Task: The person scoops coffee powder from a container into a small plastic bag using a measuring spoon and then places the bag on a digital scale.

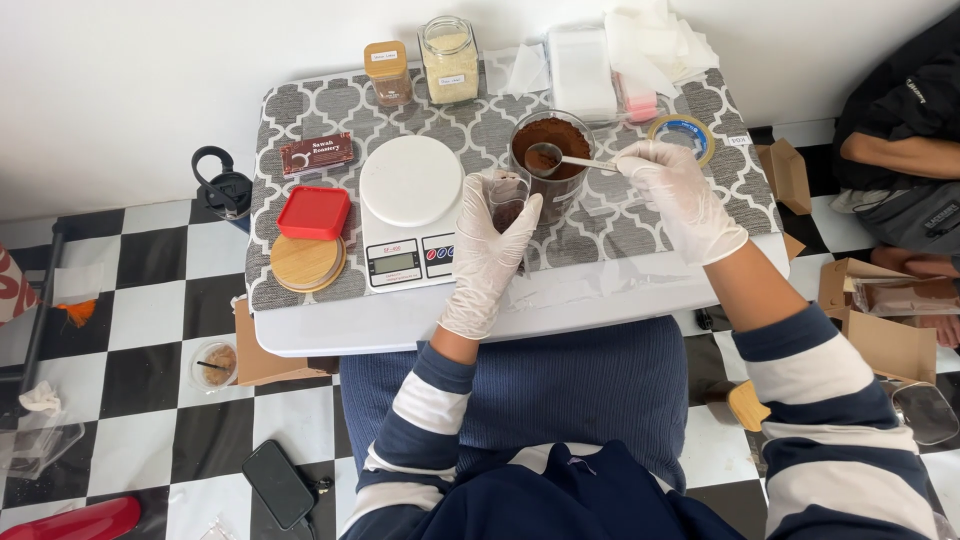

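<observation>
Nearest me, my lap and striped sleeves sit at the edge of a small white table (330, 335), with a checkered black-and-white floor (150, 400) around it and a dark phone (278, 484) lying on the tiles. My left hand (487, 255), gloved, is closed around a small clear pouch (507, 198) held upright just beside the jar. My right hand (680, 195), also gloved, pinches the handle of a metal spoon (560, 160) whose bowl, loaded with brown powder, hovers over the open jar of brown powder (551, 145). A grey patterned mat (480, 125) covers the tabletop. On it, left of my hands, stands a white kitchen scale (410, 205); further left a red lid (314, 212) rests above a round wooden lid (307, 263). Towards the white wall (150, 80) stand two jars with wooden lids (420, 68), a stack of white bags (585, 70) and a roll of tape (682, 135). Another person (900, 150) sits at the far right among cardboard boxes (880, 330).
</observation>
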